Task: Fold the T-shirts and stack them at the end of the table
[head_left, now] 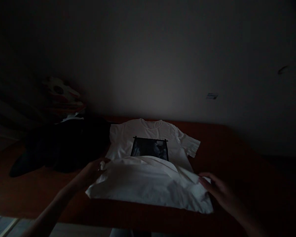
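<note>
A white T-shirt (123, 140) with a dark rectangular print (150, 148) on its chest lies face up, collar toward the wall. Its lower part is lifted and folded back, covering the print's lower edge. My left hand (96, 169) is closed on the shirt's left side, fingers pinching the cloth. On the right side, my right hand (213, 186) grips the cloth between thumb and fingers. The near fold of the shirt spans between both hands, close to the front edge of the surface.
The shirt rests on a reddish-brown covered surface (227, 148). A heap of black cloth (66, 144) lies at left, with a stuffed toy and stacked items (64, 95) behind it. A grey wall (150, 59) stands at the back; a curtain hangs at far left.
</note>
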The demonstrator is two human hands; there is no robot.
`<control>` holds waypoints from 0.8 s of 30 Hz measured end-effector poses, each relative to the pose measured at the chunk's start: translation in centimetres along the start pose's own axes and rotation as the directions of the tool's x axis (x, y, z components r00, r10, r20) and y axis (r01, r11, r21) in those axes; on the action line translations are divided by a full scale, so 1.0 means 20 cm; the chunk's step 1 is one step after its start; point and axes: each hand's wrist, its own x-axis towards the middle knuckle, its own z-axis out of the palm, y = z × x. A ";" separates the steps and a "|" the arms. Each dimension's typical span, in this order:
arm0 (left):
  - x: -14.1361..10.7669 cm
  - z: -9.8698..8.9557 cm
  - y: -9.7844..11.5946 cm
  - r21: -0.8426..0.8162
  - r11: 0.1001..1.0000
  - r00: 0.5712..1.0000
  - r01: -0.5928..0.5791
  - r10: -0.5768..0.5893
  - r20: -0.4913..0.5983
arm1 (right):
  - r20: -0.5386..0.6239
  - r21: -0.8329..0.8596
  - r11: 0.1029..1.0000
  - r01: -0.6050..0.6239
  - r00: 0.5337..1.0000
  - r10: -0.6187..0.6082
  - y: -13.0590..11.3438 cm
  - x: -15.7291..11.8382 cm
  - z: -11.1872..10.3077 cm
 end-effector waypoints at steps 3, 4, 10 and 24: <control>-0.02 0.09 -0.07 0.126 0.981 0.988 -0.148 0.139 0.073 | 0.080 -0.072 0.996 0.062 0.995 -0.056 0.00 -0.04 0.09; -0.04 0.11 -0.09 0.152 0.970 0.979 -0.190 0.176 0.101 | 0.097 -0.111 0.990 0.090 0.992 -0.079 0.02 -0.06 0.10; -0.22 0.07 -0.15 0.241 0.961 0.976 -0.137 0.089 0.199 | 0.131 -0.252 0.942 0.223 0.972 -0.195 0.18 -0.11 0.02; -0.08 0.02 -0.07 0.311 0.918 0.963 -0.247 0.267 -0.023 | 0.021 -0.335 0.849 0.409 0.904 -0.427 0.08 -0.04 0.07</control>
